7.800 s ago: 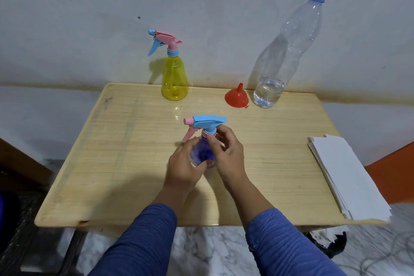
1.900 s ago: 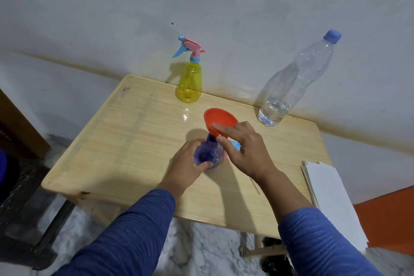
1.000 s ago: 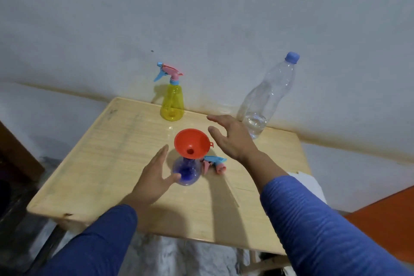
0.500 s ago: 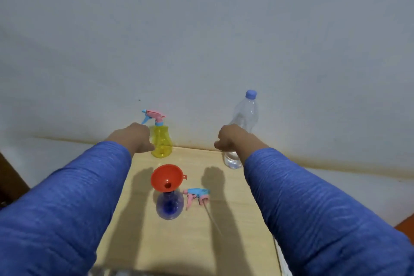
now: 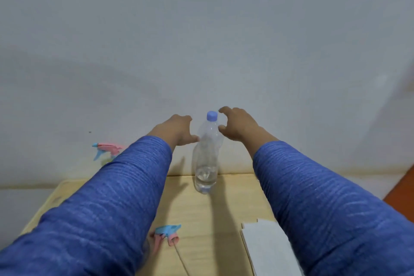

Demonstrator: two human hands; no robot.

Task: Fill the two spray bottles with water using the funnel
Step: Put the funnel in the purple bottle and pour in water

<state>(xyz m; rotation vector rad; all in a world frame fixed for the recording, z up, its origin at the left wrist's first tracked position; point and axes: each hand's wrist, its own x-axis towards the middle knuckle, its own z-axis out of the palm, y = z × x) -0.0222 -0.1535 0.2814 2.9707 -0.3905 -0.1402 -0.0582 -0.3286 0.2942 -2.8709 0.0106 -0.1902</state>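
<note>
Water bottle (image 5: 206,157) dead centre for me, standing upright at the far edge of the worktop (image 5: 215,215) against the wall (image 5: 201,40), blue cap (image 5: 212,115) on, a little water pooled in the bottom. My left hand (image 5: 177,130) is at its shoulder, fingers relaxed and spread, thumb tip touching or very nearly touching the clear plastic, no grip closed on it. My right hand (image 5: 238,125) is up beside the cap, fingers curved wide like a claw, index arched just over the cap, thumb close to the neck, nothing held. So the bottle sits right between both hands, neither one wrapped around it. Nearer to me, the detached spray head (image 5: 167,234), blue and pink, lies on its side on the worktop with its thin dip tube (image 5: 182,261) trailing toward me. Off to the left, the pink and blue trigger of the yellow spray bottle (image 5: 106,150) pokes out behind my left sleeve (image 5: 100,204); its body is mostly hidden. A stack of white paper (image 5: 268,248) rests at the right edge, partly under my right sleeve (image 5: 324,208).
</note>
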